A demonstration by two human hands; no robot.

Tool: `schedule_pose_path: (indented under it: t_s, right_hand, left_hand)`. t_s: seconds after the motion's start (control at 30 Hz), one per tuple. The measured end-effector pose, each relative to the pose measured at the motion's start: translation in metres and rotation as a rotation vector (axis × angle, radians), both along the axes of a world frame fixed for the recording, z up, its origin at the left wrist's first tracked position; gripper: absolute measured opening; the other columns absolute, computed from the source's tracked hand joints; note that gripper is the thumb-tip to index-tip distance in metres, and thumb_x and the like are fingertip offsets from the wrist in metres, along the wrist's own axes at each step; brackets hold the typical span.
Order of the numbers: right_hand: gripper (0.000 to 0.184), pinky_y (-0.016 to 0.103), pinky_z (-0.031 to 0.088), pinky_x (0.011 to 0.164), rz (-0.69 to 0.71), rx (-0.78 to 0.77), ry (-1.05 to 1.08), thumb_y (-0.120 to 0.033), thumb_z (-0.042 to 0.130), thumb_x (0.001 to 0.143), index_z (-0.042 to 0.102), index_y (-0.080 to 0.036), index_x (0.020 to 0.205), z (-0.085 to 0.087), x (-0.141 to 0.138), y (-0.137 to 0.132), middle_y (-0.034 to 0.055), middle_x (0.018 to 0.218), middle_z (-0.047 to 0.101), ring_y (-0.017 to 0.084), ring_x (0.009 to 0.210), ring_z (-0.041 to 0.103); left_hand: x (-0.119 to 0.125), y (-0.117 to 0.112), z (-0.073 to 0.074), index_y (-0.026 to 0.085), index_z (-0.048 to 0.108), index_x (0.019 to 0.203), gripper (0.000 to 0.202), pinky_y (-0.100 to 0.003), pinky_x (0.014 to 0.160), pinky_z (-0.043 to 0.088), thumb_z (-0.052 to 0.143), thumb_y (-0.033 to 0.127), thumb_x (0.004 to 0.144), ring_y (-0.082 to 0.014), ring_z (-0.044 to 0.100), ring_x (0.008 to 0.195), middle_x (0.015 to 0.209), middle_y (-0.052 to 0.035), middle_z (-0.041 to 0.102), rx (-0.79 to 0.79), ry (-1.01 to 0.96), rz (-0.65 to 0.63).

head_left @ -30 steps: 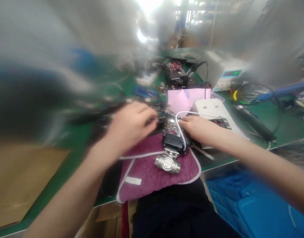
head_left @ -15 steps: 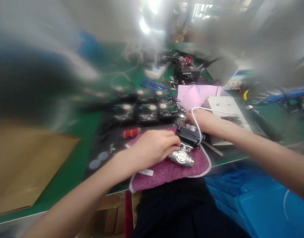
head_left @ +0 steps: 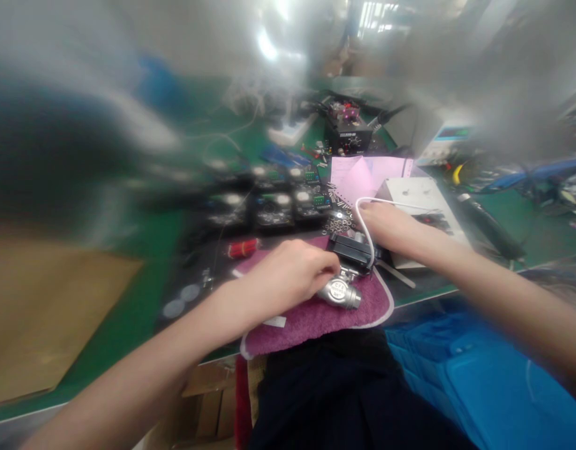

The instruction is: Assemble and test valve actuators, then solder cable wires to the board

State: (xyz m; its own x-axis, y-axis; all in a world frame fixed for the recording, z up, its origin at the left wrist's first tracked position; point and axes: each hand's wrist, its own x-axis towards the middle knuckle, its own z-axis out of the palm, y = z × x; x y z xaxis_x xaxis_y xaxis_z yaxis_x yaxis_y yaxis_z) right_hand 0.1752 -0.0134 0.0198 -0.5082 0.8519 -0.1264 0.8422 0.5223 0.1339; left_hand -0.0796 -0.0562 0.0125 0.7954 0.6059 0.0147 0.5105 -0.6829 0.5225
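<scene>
A steel ball valve (head_left: pixel 339 292) with a black actuator box (head_left: pixel 351 250) on it lies on a purple towel (head_left: pixel 311 331). My left hand (head_left: pixel 304 269) is closed at the valve's left end, thumb and fingers curled together; the fingertips are partly hidden. Behind the actuator, my right hand (head_left: pixel 379 219) is beside a pile of small metal nuts or washers (head_left: pixel 337 224). Its fingers look bent and closed, but their tips are hidden. A white cable (head_left: pixel 365 215) arches up from the actuator and passes in front of this hand.
Several black units with circuit boards (head_left: pixel 274 209) stand behind the towel. A red bundle (head_left: pixel 243 248) lies at its left. On the right are a white metal box (head_left: pixel 412 187) and pink papers (head_left: pixel 353 178). Blue bins (head_left: pixel 485 381) sit below the table edge.
My right hand has drawn slightly back from the metal pile, its fingers more bent. The left hand stays at the valve. The whole view has shifted a little.
</scene>
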Motion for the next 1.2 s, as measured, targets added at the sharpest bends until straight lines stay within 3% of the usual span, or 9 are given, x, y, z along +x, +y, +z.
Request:
schedule_pose_path:
  t_s: [0.13,0.2,0.3,0.4,0.5,0.63,0.73,0.87,1.2]
  right_hand:
    - [0.017,0.034,0.042,0.065,-0.076,0.089,0.058,-0.007,0.055,0.100,0.069,-0.010,0.109,0.019,0.010,-0.060,0.0138,0.096,0.072,0.024,0.074,0.067]
    - [0.014,0.032,0.046,0.069,-0.170,0.227,0.391,-0.020,0.063,0.103,0.071,-0.015,0.113,0.019,0.013,-0.098,0.0101,0.102,0.074,0.022,0.078,0.068]
    - [0.008,0.026,0.051,0.076,-0.356,0.152,0.838,-0.030,0.071,0.102,0.075,-0.023,0.105,0.004,0.007,-0.145,0.0010,0.099,0.076,0.016,0.083,0.071]
    - [0.011,0.023,0.051,0.067,-0.565,0.004,1.118,-0.037,0.076,0.099,0.078,-0.026,0.101,-0.020,-0.011,-0.167,-0.0024,0.093,0.078,0.013,0.075,0.070]
    - [0.016,0.023,0.049,0.060,-0.696,-0.085,1.280,-0.041,0.079,0.095,0.078,-0.025,0.096,-0.038,-0.030,-0.170,-0.0016,0.085,0.077,0.014,0.070,0.068]
    - [0.020,0.024,0.048,0.060,-0.761,-0.121,1.397,-0.042,0.079,0.094,0.078,-0.022,0.095,-0.049,-0.043,-0.163,-0.0007,0.081,0.075,0.013,0.067,0.065]
    - [0.021,0.024,0.049,0.060,-0.784,-0.140,1.459,-0.043,0.081,0.092,0.080,-0.022,0.095,-0.053,-0.048,-0.161,0.0008,0.083,0.076,0.013,0.068,0.065]
    - [0.021,0.023,0.049,0.058,-0.872,-0.129,1.557,-0.042,0.086,0.087,0.083,-0.021,0.092,-0.057,-0.055,-0.159,0.0029,0.083,0.078,0.014,0.066,0.064]
    - [0.028,0.022,0.050,0.059,-0.932,-0.155,1.716,-0.042,0.090,0.083,0.076,-0.019,0.091,-0.060,-0.065,-0.160,0.0025,0.080,0.075,0.013,0.068,0.065]
  left_hand:
    - [0.002,0.001,-0.003,0.025,0.085,0.101,0.014,-0.027,0.068,0.047,0.073,0.022,0.093,-0.0161,0.073,0.072,0.088,-0.0003,0.083,-0.085,-0.050,0.100]
    - [0.002,0.001,-0.003,0.026,0.086,0.100,0.015,-0.026,0.066,0.046,0.075,0.023,0.091,-0.0156,0.072,0.069,0.086,0.0004,0.083,-0.105,-0.057,0.137]
    - [0.003,-0.001,-0.001,0.027,0.087,0.097,0.014,-0.026,0.065,0.047,0.075,0.025,0.091,-0.0160,0.073,0.071,0.086,0.0010,0.084,-0.142,-0.068,0.179]
    - [0.005,-0.004,0.003,0.028,0.087,0.093,0.013,-0.025,0.063,0.046,0.074,0.028,0.092,-0.0162,0.073,0.071,0.087,0.0015,0.084,-0.169,-0.067,0.227]
    - [0.008,-0.008,0.004,0.027,0.086,0.090,0.011,-0.024,0.062,0.046,0.074,0.026,0.090,-0.0146,0.073,0.070,0.086,0.0024,0.083,-0.178,-0.077,0.287]
    - [0.011,-0.013,0.000,0.024,0.082,0.087,0.005,-0.023,0.058,0.044,0.077,0.026,0.085,-0.0118,0.066,0.060,0.077,0.0034,0.079,-0.247,-0.118,0.395]
    - [0.012,-0.015,-0.005,0.022,0.077,0.085,0.007,-0.022,0.055,0.044,0.080,0.028,0.082,-0.0113,0.063,0.058,0.071,0.0035,0.075,-0.390,-0.186,0.459]
    - [0.011,-0.018,-0.012,0.021,0.072,0.088,0.017,-0.022,0.058,0.048,0.084,0.030,0.080,-0.0122,0.066,0.065,0.078,0.0014,0.076,-0.591,-0.304,0.537]
    - [0.010,-0.021,-0.024,0.018,0.069,0.097,0.033,-0.023,0.064,0.053,0.089,0.037,0.078,-0.0130,0.067,0.073,0.086,-0.0023,0.075,-0.749,-0.414,0.613]
